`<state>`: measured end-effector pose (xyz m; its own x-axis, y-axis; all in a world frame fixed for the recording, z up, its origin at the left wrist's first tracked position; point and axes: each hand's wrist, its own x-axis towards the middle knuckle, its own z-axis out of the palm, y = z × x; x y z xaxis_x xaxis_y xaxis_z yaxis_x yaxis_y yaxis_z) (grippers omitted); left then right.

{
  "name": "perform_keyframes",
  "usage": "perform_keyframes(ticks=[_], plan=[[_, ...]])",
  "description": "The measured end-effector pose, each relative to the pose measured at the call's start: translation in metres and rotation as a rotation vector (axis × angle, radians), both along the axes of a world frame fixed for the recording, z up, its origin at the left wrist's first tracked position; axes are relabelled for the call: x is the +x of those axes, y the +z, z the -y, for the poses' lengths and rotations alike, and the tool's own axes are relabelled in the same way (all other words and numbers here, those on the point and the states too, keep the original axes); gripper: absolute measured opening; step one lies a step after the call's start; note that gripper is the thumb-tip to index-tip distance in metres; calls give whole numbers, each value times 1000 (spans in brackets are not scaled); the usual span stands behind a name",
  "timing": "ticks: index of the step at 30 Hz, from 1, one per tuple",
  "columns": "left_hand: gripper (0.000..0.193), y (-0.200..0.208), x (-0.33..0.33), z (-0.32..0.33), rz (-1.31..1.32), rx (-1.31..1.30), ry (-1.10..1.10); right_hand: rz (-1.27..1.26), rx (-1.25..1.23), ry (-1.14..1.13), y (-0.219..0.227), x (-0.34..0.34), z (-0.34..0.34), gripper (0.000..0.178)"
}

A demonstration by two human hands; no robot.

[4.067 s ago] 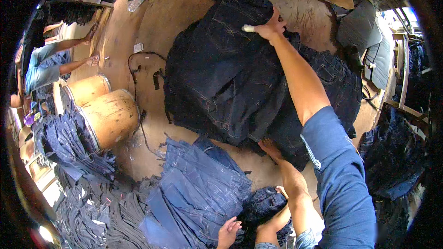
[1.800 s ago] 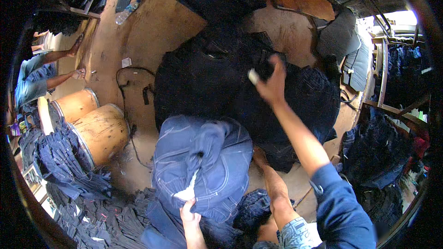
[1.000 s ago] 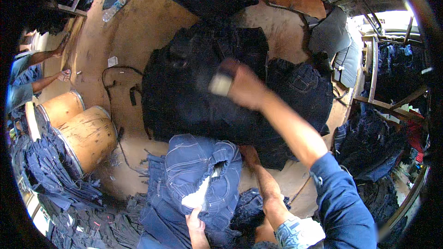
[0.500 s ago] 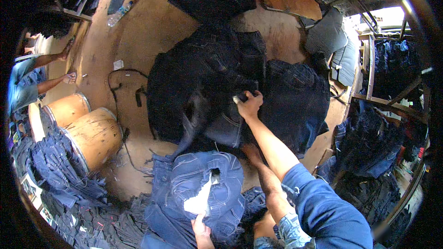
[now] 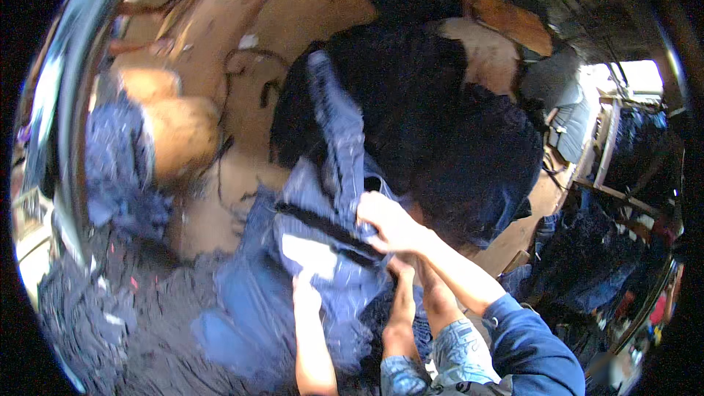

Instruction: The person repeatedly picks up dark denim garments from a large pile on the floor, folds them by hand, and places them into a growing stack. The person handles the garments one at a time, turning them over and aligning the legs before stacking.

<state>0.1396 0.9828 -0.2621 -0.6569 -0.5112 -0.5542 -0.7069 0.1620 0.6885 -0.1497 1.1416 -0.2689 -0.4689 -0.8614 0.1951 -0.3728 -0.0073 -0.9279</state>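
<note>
My right hand [image 5: 381, 220] is closed round a blue denim garment [image 5: 341, 143], whose long narrow part stretches up and away over the dark pile. Below and left of it, my left hand [image 5: 306, 295] grips the lower edge of a bright white piece [image 5: 312, 255], perhaps cloth or paper; blur and glare hide the fingertips. Under both hands lies a heap of blue denim [image 5: 257, 301]. A dark strip crosses between the hands, too smeared to name. Beyond them spreads a large pile of dark denim [image 5: 411, 110].
Two tan drums [image 5: 180, 136] stand at the left beside bundled blue denim [image 5: 117, 154]. Dark cloth scraps [image 5: 169, 323] cover the lower left. A black cord [image 5: 226, 117] lies on the brown floor. More denim [image 5: 587, 257] is heaped at the right by a wooden frame [image 5: 609, 139].
My right hand has come back from the dark pile toward me and now grips blue denim. The view has shifted, and my left hand stays at the white piece.
</note>
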Motion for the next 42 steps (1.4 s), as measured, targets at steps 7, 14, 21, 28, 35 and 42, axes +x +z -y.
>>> perform_keyframes(ticks=[7, 14, 21, 28, 35, 42], plan=[[36, 41, -84, -35, -100, 492, 770, -293, 189, 442, 75, 83, -3, 22], [55, 28, -67, -35, 89, 671, 944, 251, 46, 695, 45, 44, -16, 46], [50, 67, -16, -86, 239, 551, 1243, 64, 589, -909, -145, -221, -24, 66], [29, 16, 0, -82, 587, 400, 1035, 152, 1161, -992, -231, -393, -53, 86], [40, 26, -22, -82, 443, 599, 1134, 258, 415, -127, -81, -184, -36, 38], [52, 36, -50, -83, 323, 491, 1012, 737, 398, -1038, -160, -206, -26, 68]])
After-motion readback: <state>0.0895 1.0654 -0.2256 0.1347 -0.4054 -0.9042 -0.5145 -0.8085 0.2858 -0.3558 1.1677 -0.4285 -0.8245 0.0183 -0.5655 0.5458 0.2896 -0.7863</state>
